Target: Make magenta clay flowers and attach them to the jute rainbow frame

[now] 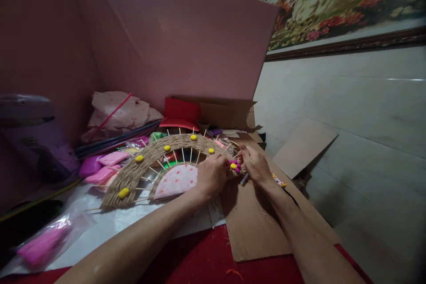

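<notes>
A person's bare forearms (140,235) cross the foreground, converging on the right end of a half-ring twine fan (128,175), which lies arched over the worktop. The left hand (213,175) rests over that end, apparently to steady it, its fingers bent and close together beside a magenta flower (233,166) with a yellow centre; what the fingertips pinch is hidden. On the flower's other side, the right hand (255,164) has thumb and forefinger near each other, though whether they grip anything cannot be told. A small grey stick (244,179) shows just below this hand, at the fan's right end.

Pale wooden sticks (155,171) run from the fan's spotted half-disc (176,180) through its twine band, likely serving as ribs. Yellow discs (167,148) sit spaced along the band, seemingly for an even pattern.

Right of the fan, a cardboard sheet (256,230) probably shields the red table cover (193,255) seen in front. Pink packets (113,158) crowd the fan's left; a red box (181,113) stands behind it. Beyond rises a pink panel (173,31), with a framed picture (342,9) on the tiled wall (366,84) to the fan's right.
</notes>
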Demonstrator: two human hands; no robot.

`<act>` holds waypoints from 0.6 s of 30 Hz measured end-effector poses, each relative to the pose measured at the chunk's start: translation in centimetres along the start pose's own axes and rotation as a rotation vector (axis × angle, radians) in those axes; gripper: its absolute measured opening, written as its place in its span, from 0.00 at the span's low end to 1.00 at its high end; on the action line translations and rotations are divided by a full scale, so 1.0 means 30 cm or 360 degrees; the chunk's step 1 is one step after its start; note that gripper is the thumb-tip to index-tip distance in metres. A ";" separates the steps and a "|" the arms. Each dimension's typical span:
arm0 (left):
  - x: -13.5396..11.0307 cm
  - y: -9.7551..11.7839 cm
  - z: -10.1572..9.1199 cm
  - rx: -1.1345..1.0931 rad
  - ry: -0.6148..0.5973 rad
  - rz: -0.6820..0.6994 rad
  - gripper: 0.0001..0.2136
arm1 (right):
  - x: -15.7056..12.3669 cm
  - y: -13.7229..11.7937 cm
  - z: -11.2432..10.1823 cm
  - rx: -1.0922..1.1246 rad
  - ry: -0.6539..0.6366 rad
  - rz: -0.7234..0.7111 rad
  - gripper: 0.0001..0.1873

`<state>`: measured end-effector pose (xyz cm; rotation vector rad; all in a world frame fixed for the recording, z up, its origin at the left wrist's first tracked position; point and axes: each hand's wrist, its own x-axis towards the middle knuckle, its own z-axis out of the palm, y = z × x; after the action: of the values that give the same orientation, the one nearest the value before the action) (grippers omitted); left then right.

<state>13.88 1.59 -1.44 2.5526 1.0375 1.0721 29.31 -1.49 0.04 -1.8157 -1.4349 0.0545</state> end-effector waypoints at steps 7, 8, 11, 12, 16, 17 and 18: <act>0.007 0.015 0.000 0.0054 -0.0052 -0.0071 0.04 | -0.002 0.005 0.002 0.0012 0.0009 0.0013 0.28; 0.006 0.017 -0.001 0.0061 -0.0055 -0.0083 0.04 | -0.002 0.007 0.004 0.0017 0.0018 0.0007 0.28; 0.005 0.022 -0.002 0.0111 -0.0076 -0.0126 0.06 | -0.003 0.008 0.006 0.0013 0.0059 -0.0024 0.28; 0.005 0.023 -0.002 0.0130 -0.0079 -0.0132 0.06 | -0.003 0.007 0.006 0.0003 0.0067 -0.0035 0.28; 0.007 0.023 0.002 0.0182 -0.0077 -0.0105 0.07 | -0.007 0.001 0.001 -0.0028 0.0075 -0.0049 0.28; 0.007 0.023 0.002 0.0192 -0.0083 -0.0100 0.07 | -0.008 0.000 0.001 -0.0029 0.0081 -0.0052 0.28; 0.007 0.022 0.002 0.0199 -0.0094 -0.0098 0.07 | -0.008 0.000 0.001 -0.0028 0.0085 -0.0055 0.28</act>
<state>14.38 1.23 -1.11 2.6125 1.1949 0.9389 29.20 -1.68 -0.07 -1.7932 -1.4330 -0.0242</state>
